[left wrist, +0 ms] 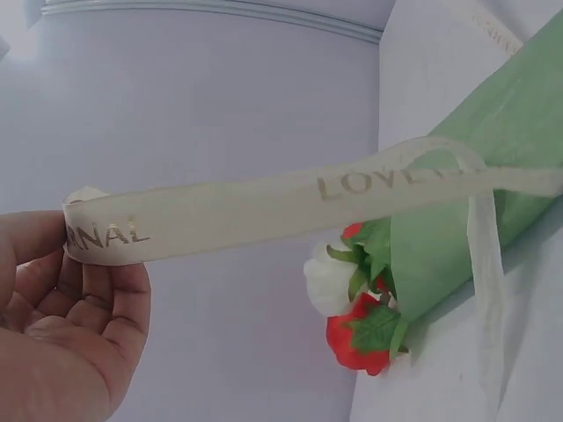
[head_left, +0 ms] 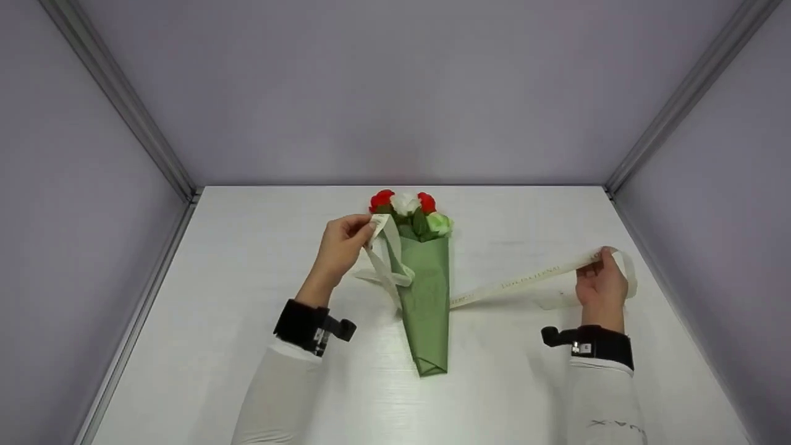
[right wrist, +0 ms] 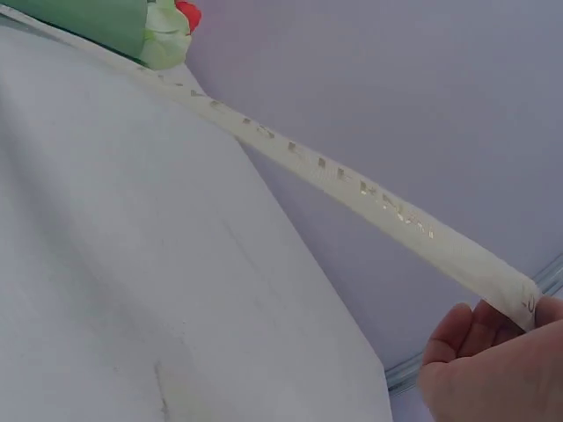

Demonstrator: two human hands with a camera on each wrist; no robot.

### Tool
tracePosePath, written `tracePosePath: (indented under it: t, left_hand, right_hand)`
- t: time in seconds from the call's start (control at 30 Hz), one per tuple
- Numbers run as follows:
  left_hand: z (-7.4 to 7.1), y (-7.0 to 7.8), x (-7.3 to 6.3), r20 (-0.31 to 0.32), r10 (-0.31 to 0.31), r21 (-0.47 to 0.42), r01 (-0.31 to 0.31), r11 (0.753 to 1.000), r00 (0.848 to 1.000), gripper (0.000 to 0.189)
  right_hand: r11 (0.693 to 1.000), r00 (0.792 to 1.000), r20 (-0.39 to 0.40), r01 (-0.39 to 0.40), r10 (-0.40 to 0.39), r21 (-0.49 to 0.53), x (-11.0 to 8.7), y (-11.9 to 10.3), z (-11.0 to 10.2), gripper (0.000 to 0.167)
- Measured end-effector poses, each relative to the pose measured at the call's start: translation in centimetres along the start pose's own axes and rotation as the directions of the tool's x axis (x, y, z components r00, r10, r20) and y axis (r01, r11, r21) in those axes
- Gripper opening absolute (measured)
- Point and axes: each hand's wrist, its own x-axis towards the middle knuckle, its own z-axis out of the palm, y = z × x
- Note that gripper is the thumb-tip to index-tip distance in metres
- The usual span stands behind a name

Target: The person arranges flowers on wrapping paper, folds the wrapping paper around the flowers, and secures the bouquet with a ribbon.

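Observation:
A bouquet wrapped in green paper [head_left: 426,296] lies on the white table, its red, white and pale green flowers [head_left: 406,204] pointing to the far side. A cream ribbon [head_left: 513,283] with gold lettering passes by the wrapped part; whether it runs underneath is hidden. My left hand [head_left: 343,244], just left of the flowers, pinches one stretch of the ribbon [left wrist: 237,214] between thumb and fingers. Out to the right, my right hand [head_left: 602,284] pinches the other stretch [right wrist: 352,198], which slants up taut from the bouquet. A loose tail hangs behind the right hand.
The white table [head_left: 507,383] is bounded by a grey back wall [head_left: 395,93] and by side walls with metal corner rails [head_left: 123,99]. Black straps with small cameras sit on both wrists [head_left: 303,326].

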Motion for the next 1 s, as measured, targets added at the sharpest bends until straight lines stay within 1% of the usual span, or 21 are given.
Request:
tracePosePath:
  t: [0.07,0.13,0.27,0.37,0.47,0.5,0.6,0.67,0.7,0.77,0.8,0.83,0.87,0.9,0.97,1.0]
  left_hand:
    - [-0.4,0.2,0.1,-0.028,0.009,-0.011,-0.009,1.000,1.000,0.023]
    - [-0.8,0.3,0.1,-0.056,0.015,-0.013,-0.016,1.000,0.998,0.023]
    - [-1.2,0.6,0.2,-0.083,0.024,-0.015,-0.026,1.000,0.996,0.023]
    - [-1.1,0.8,0.2,-0.080,0.026,-0.015,-0.027,1.000,0.996,0.023]
    - [-0.8,0.9,0.3,-0.076,0.033,-0.013,-0.034,0.999,0.997,0.023]
    - [-0.7,1.0,0.3,-0.077,0.034,-0.011,-0.035,0.999,0.996,0.023]
    - [-0.1,1.0,0.4,-0.076,0.042,-0.002,-0.042,0.999,0.996,0.022]
    - [0.3,1.1,0.5,-0.073,0.045,0.005,-0.044,0.999,0.996,0.022]
    - [0.5,1.1,0.5,-0.070,0.045,0.010,-0.044,0.999,0.997,0.022]
    - [0.9,1.2,0.6,-0.063,0.048,0.018,-0.047,0.999,0.997,0.022]
    - [1.1,1.2,0.6,-0.060,0.048,0.026,-0.047,0.999,0.997,0.022]
    - [1.2,1.3,0.5,-0.056,0.048,0.032,-0.046,0.998,0.997,0.022]
    - [1.4,1.3,0.5,-0.053,0.047,0.040,-0.045,0.998,0.998,0.022]
    - [1.5,1.3,0.5,-0.049,0.045,0.045,-0.043,0.998,0.998,0.022]
    - [1.7,1.3,0.4,-0.041,0.040,0.053,-0.038,0.998,0.998,0.022]
    - [1.7,1.3,0.4,-0.038,0.037,0.053,-0.034,0.998,0.999,0.021]
  right_hand:
    - [0.996,0.998,-0.001,0.069,-0.069,-0.052,-0.1,-0.2,0.4,0.017]
    - [0.982,0.990,-0.014,0.140,-0.142,-0.126,-0.3,-0.2,0.8,0.016]
    - [0.928,0.962,-0.042,0.250,-0.271,-0.276,-0.7,0.1,1.6,0.014]
    - [0.871,0.933,-0.031,0.323,-0.359,-0.371,-1.1,0.5,2.6,0.013]
    - [0.818,0.910,-0.004,0.372,-0.415,-0.439,-1.5,1.0,4.0,0.014]
    - [0.796,0.901,0.006,0.386,-0.433,-0.467,-1.7,1.2,4.5,0.015]
    - [0.712,0.878,0.050,0.419,-0.477,-0.563,-2.2,2.0,6.1,0.017]
    - [0.641,0.861,0.094,0.441,-0.500,-0.628,-2.6,2.7,7.1,0.016]
    - [0.602,0.854,0.118,0.449,-0.507,-0.660,-2.7,3.0,7.6,0.015]
    - [0.520,0.847,0.175,0.458,-0.502,-0.721,-3.1,3.7,8.4,0.012]
    - [0.464,0.845,0.208,0.457,-0.493,-0.759,-3.3,4.0,8.7,0.011]
    - [0.397,0.846,0.243,0.453,-0.475,-0.798,-3.5,4.2,8.9,0.010]
    - [0.314,0.849,0.281,0.444,-0.448,-0.840,-3.6,4.4,9.1,0.009]
    - [0.218,0.850,0.320,0.436,-0.418,-0.873,-3.8,4.6,9.3,0.009]
    - [0.006,0.853,0.392,0.420,-0.345,-0.908,-4.0,4.9,9.4,0.012]
    - [-0.087,0.855,0.420,0.414,-0.305,-0.906,-4.1,4.9,9.5,0.013]
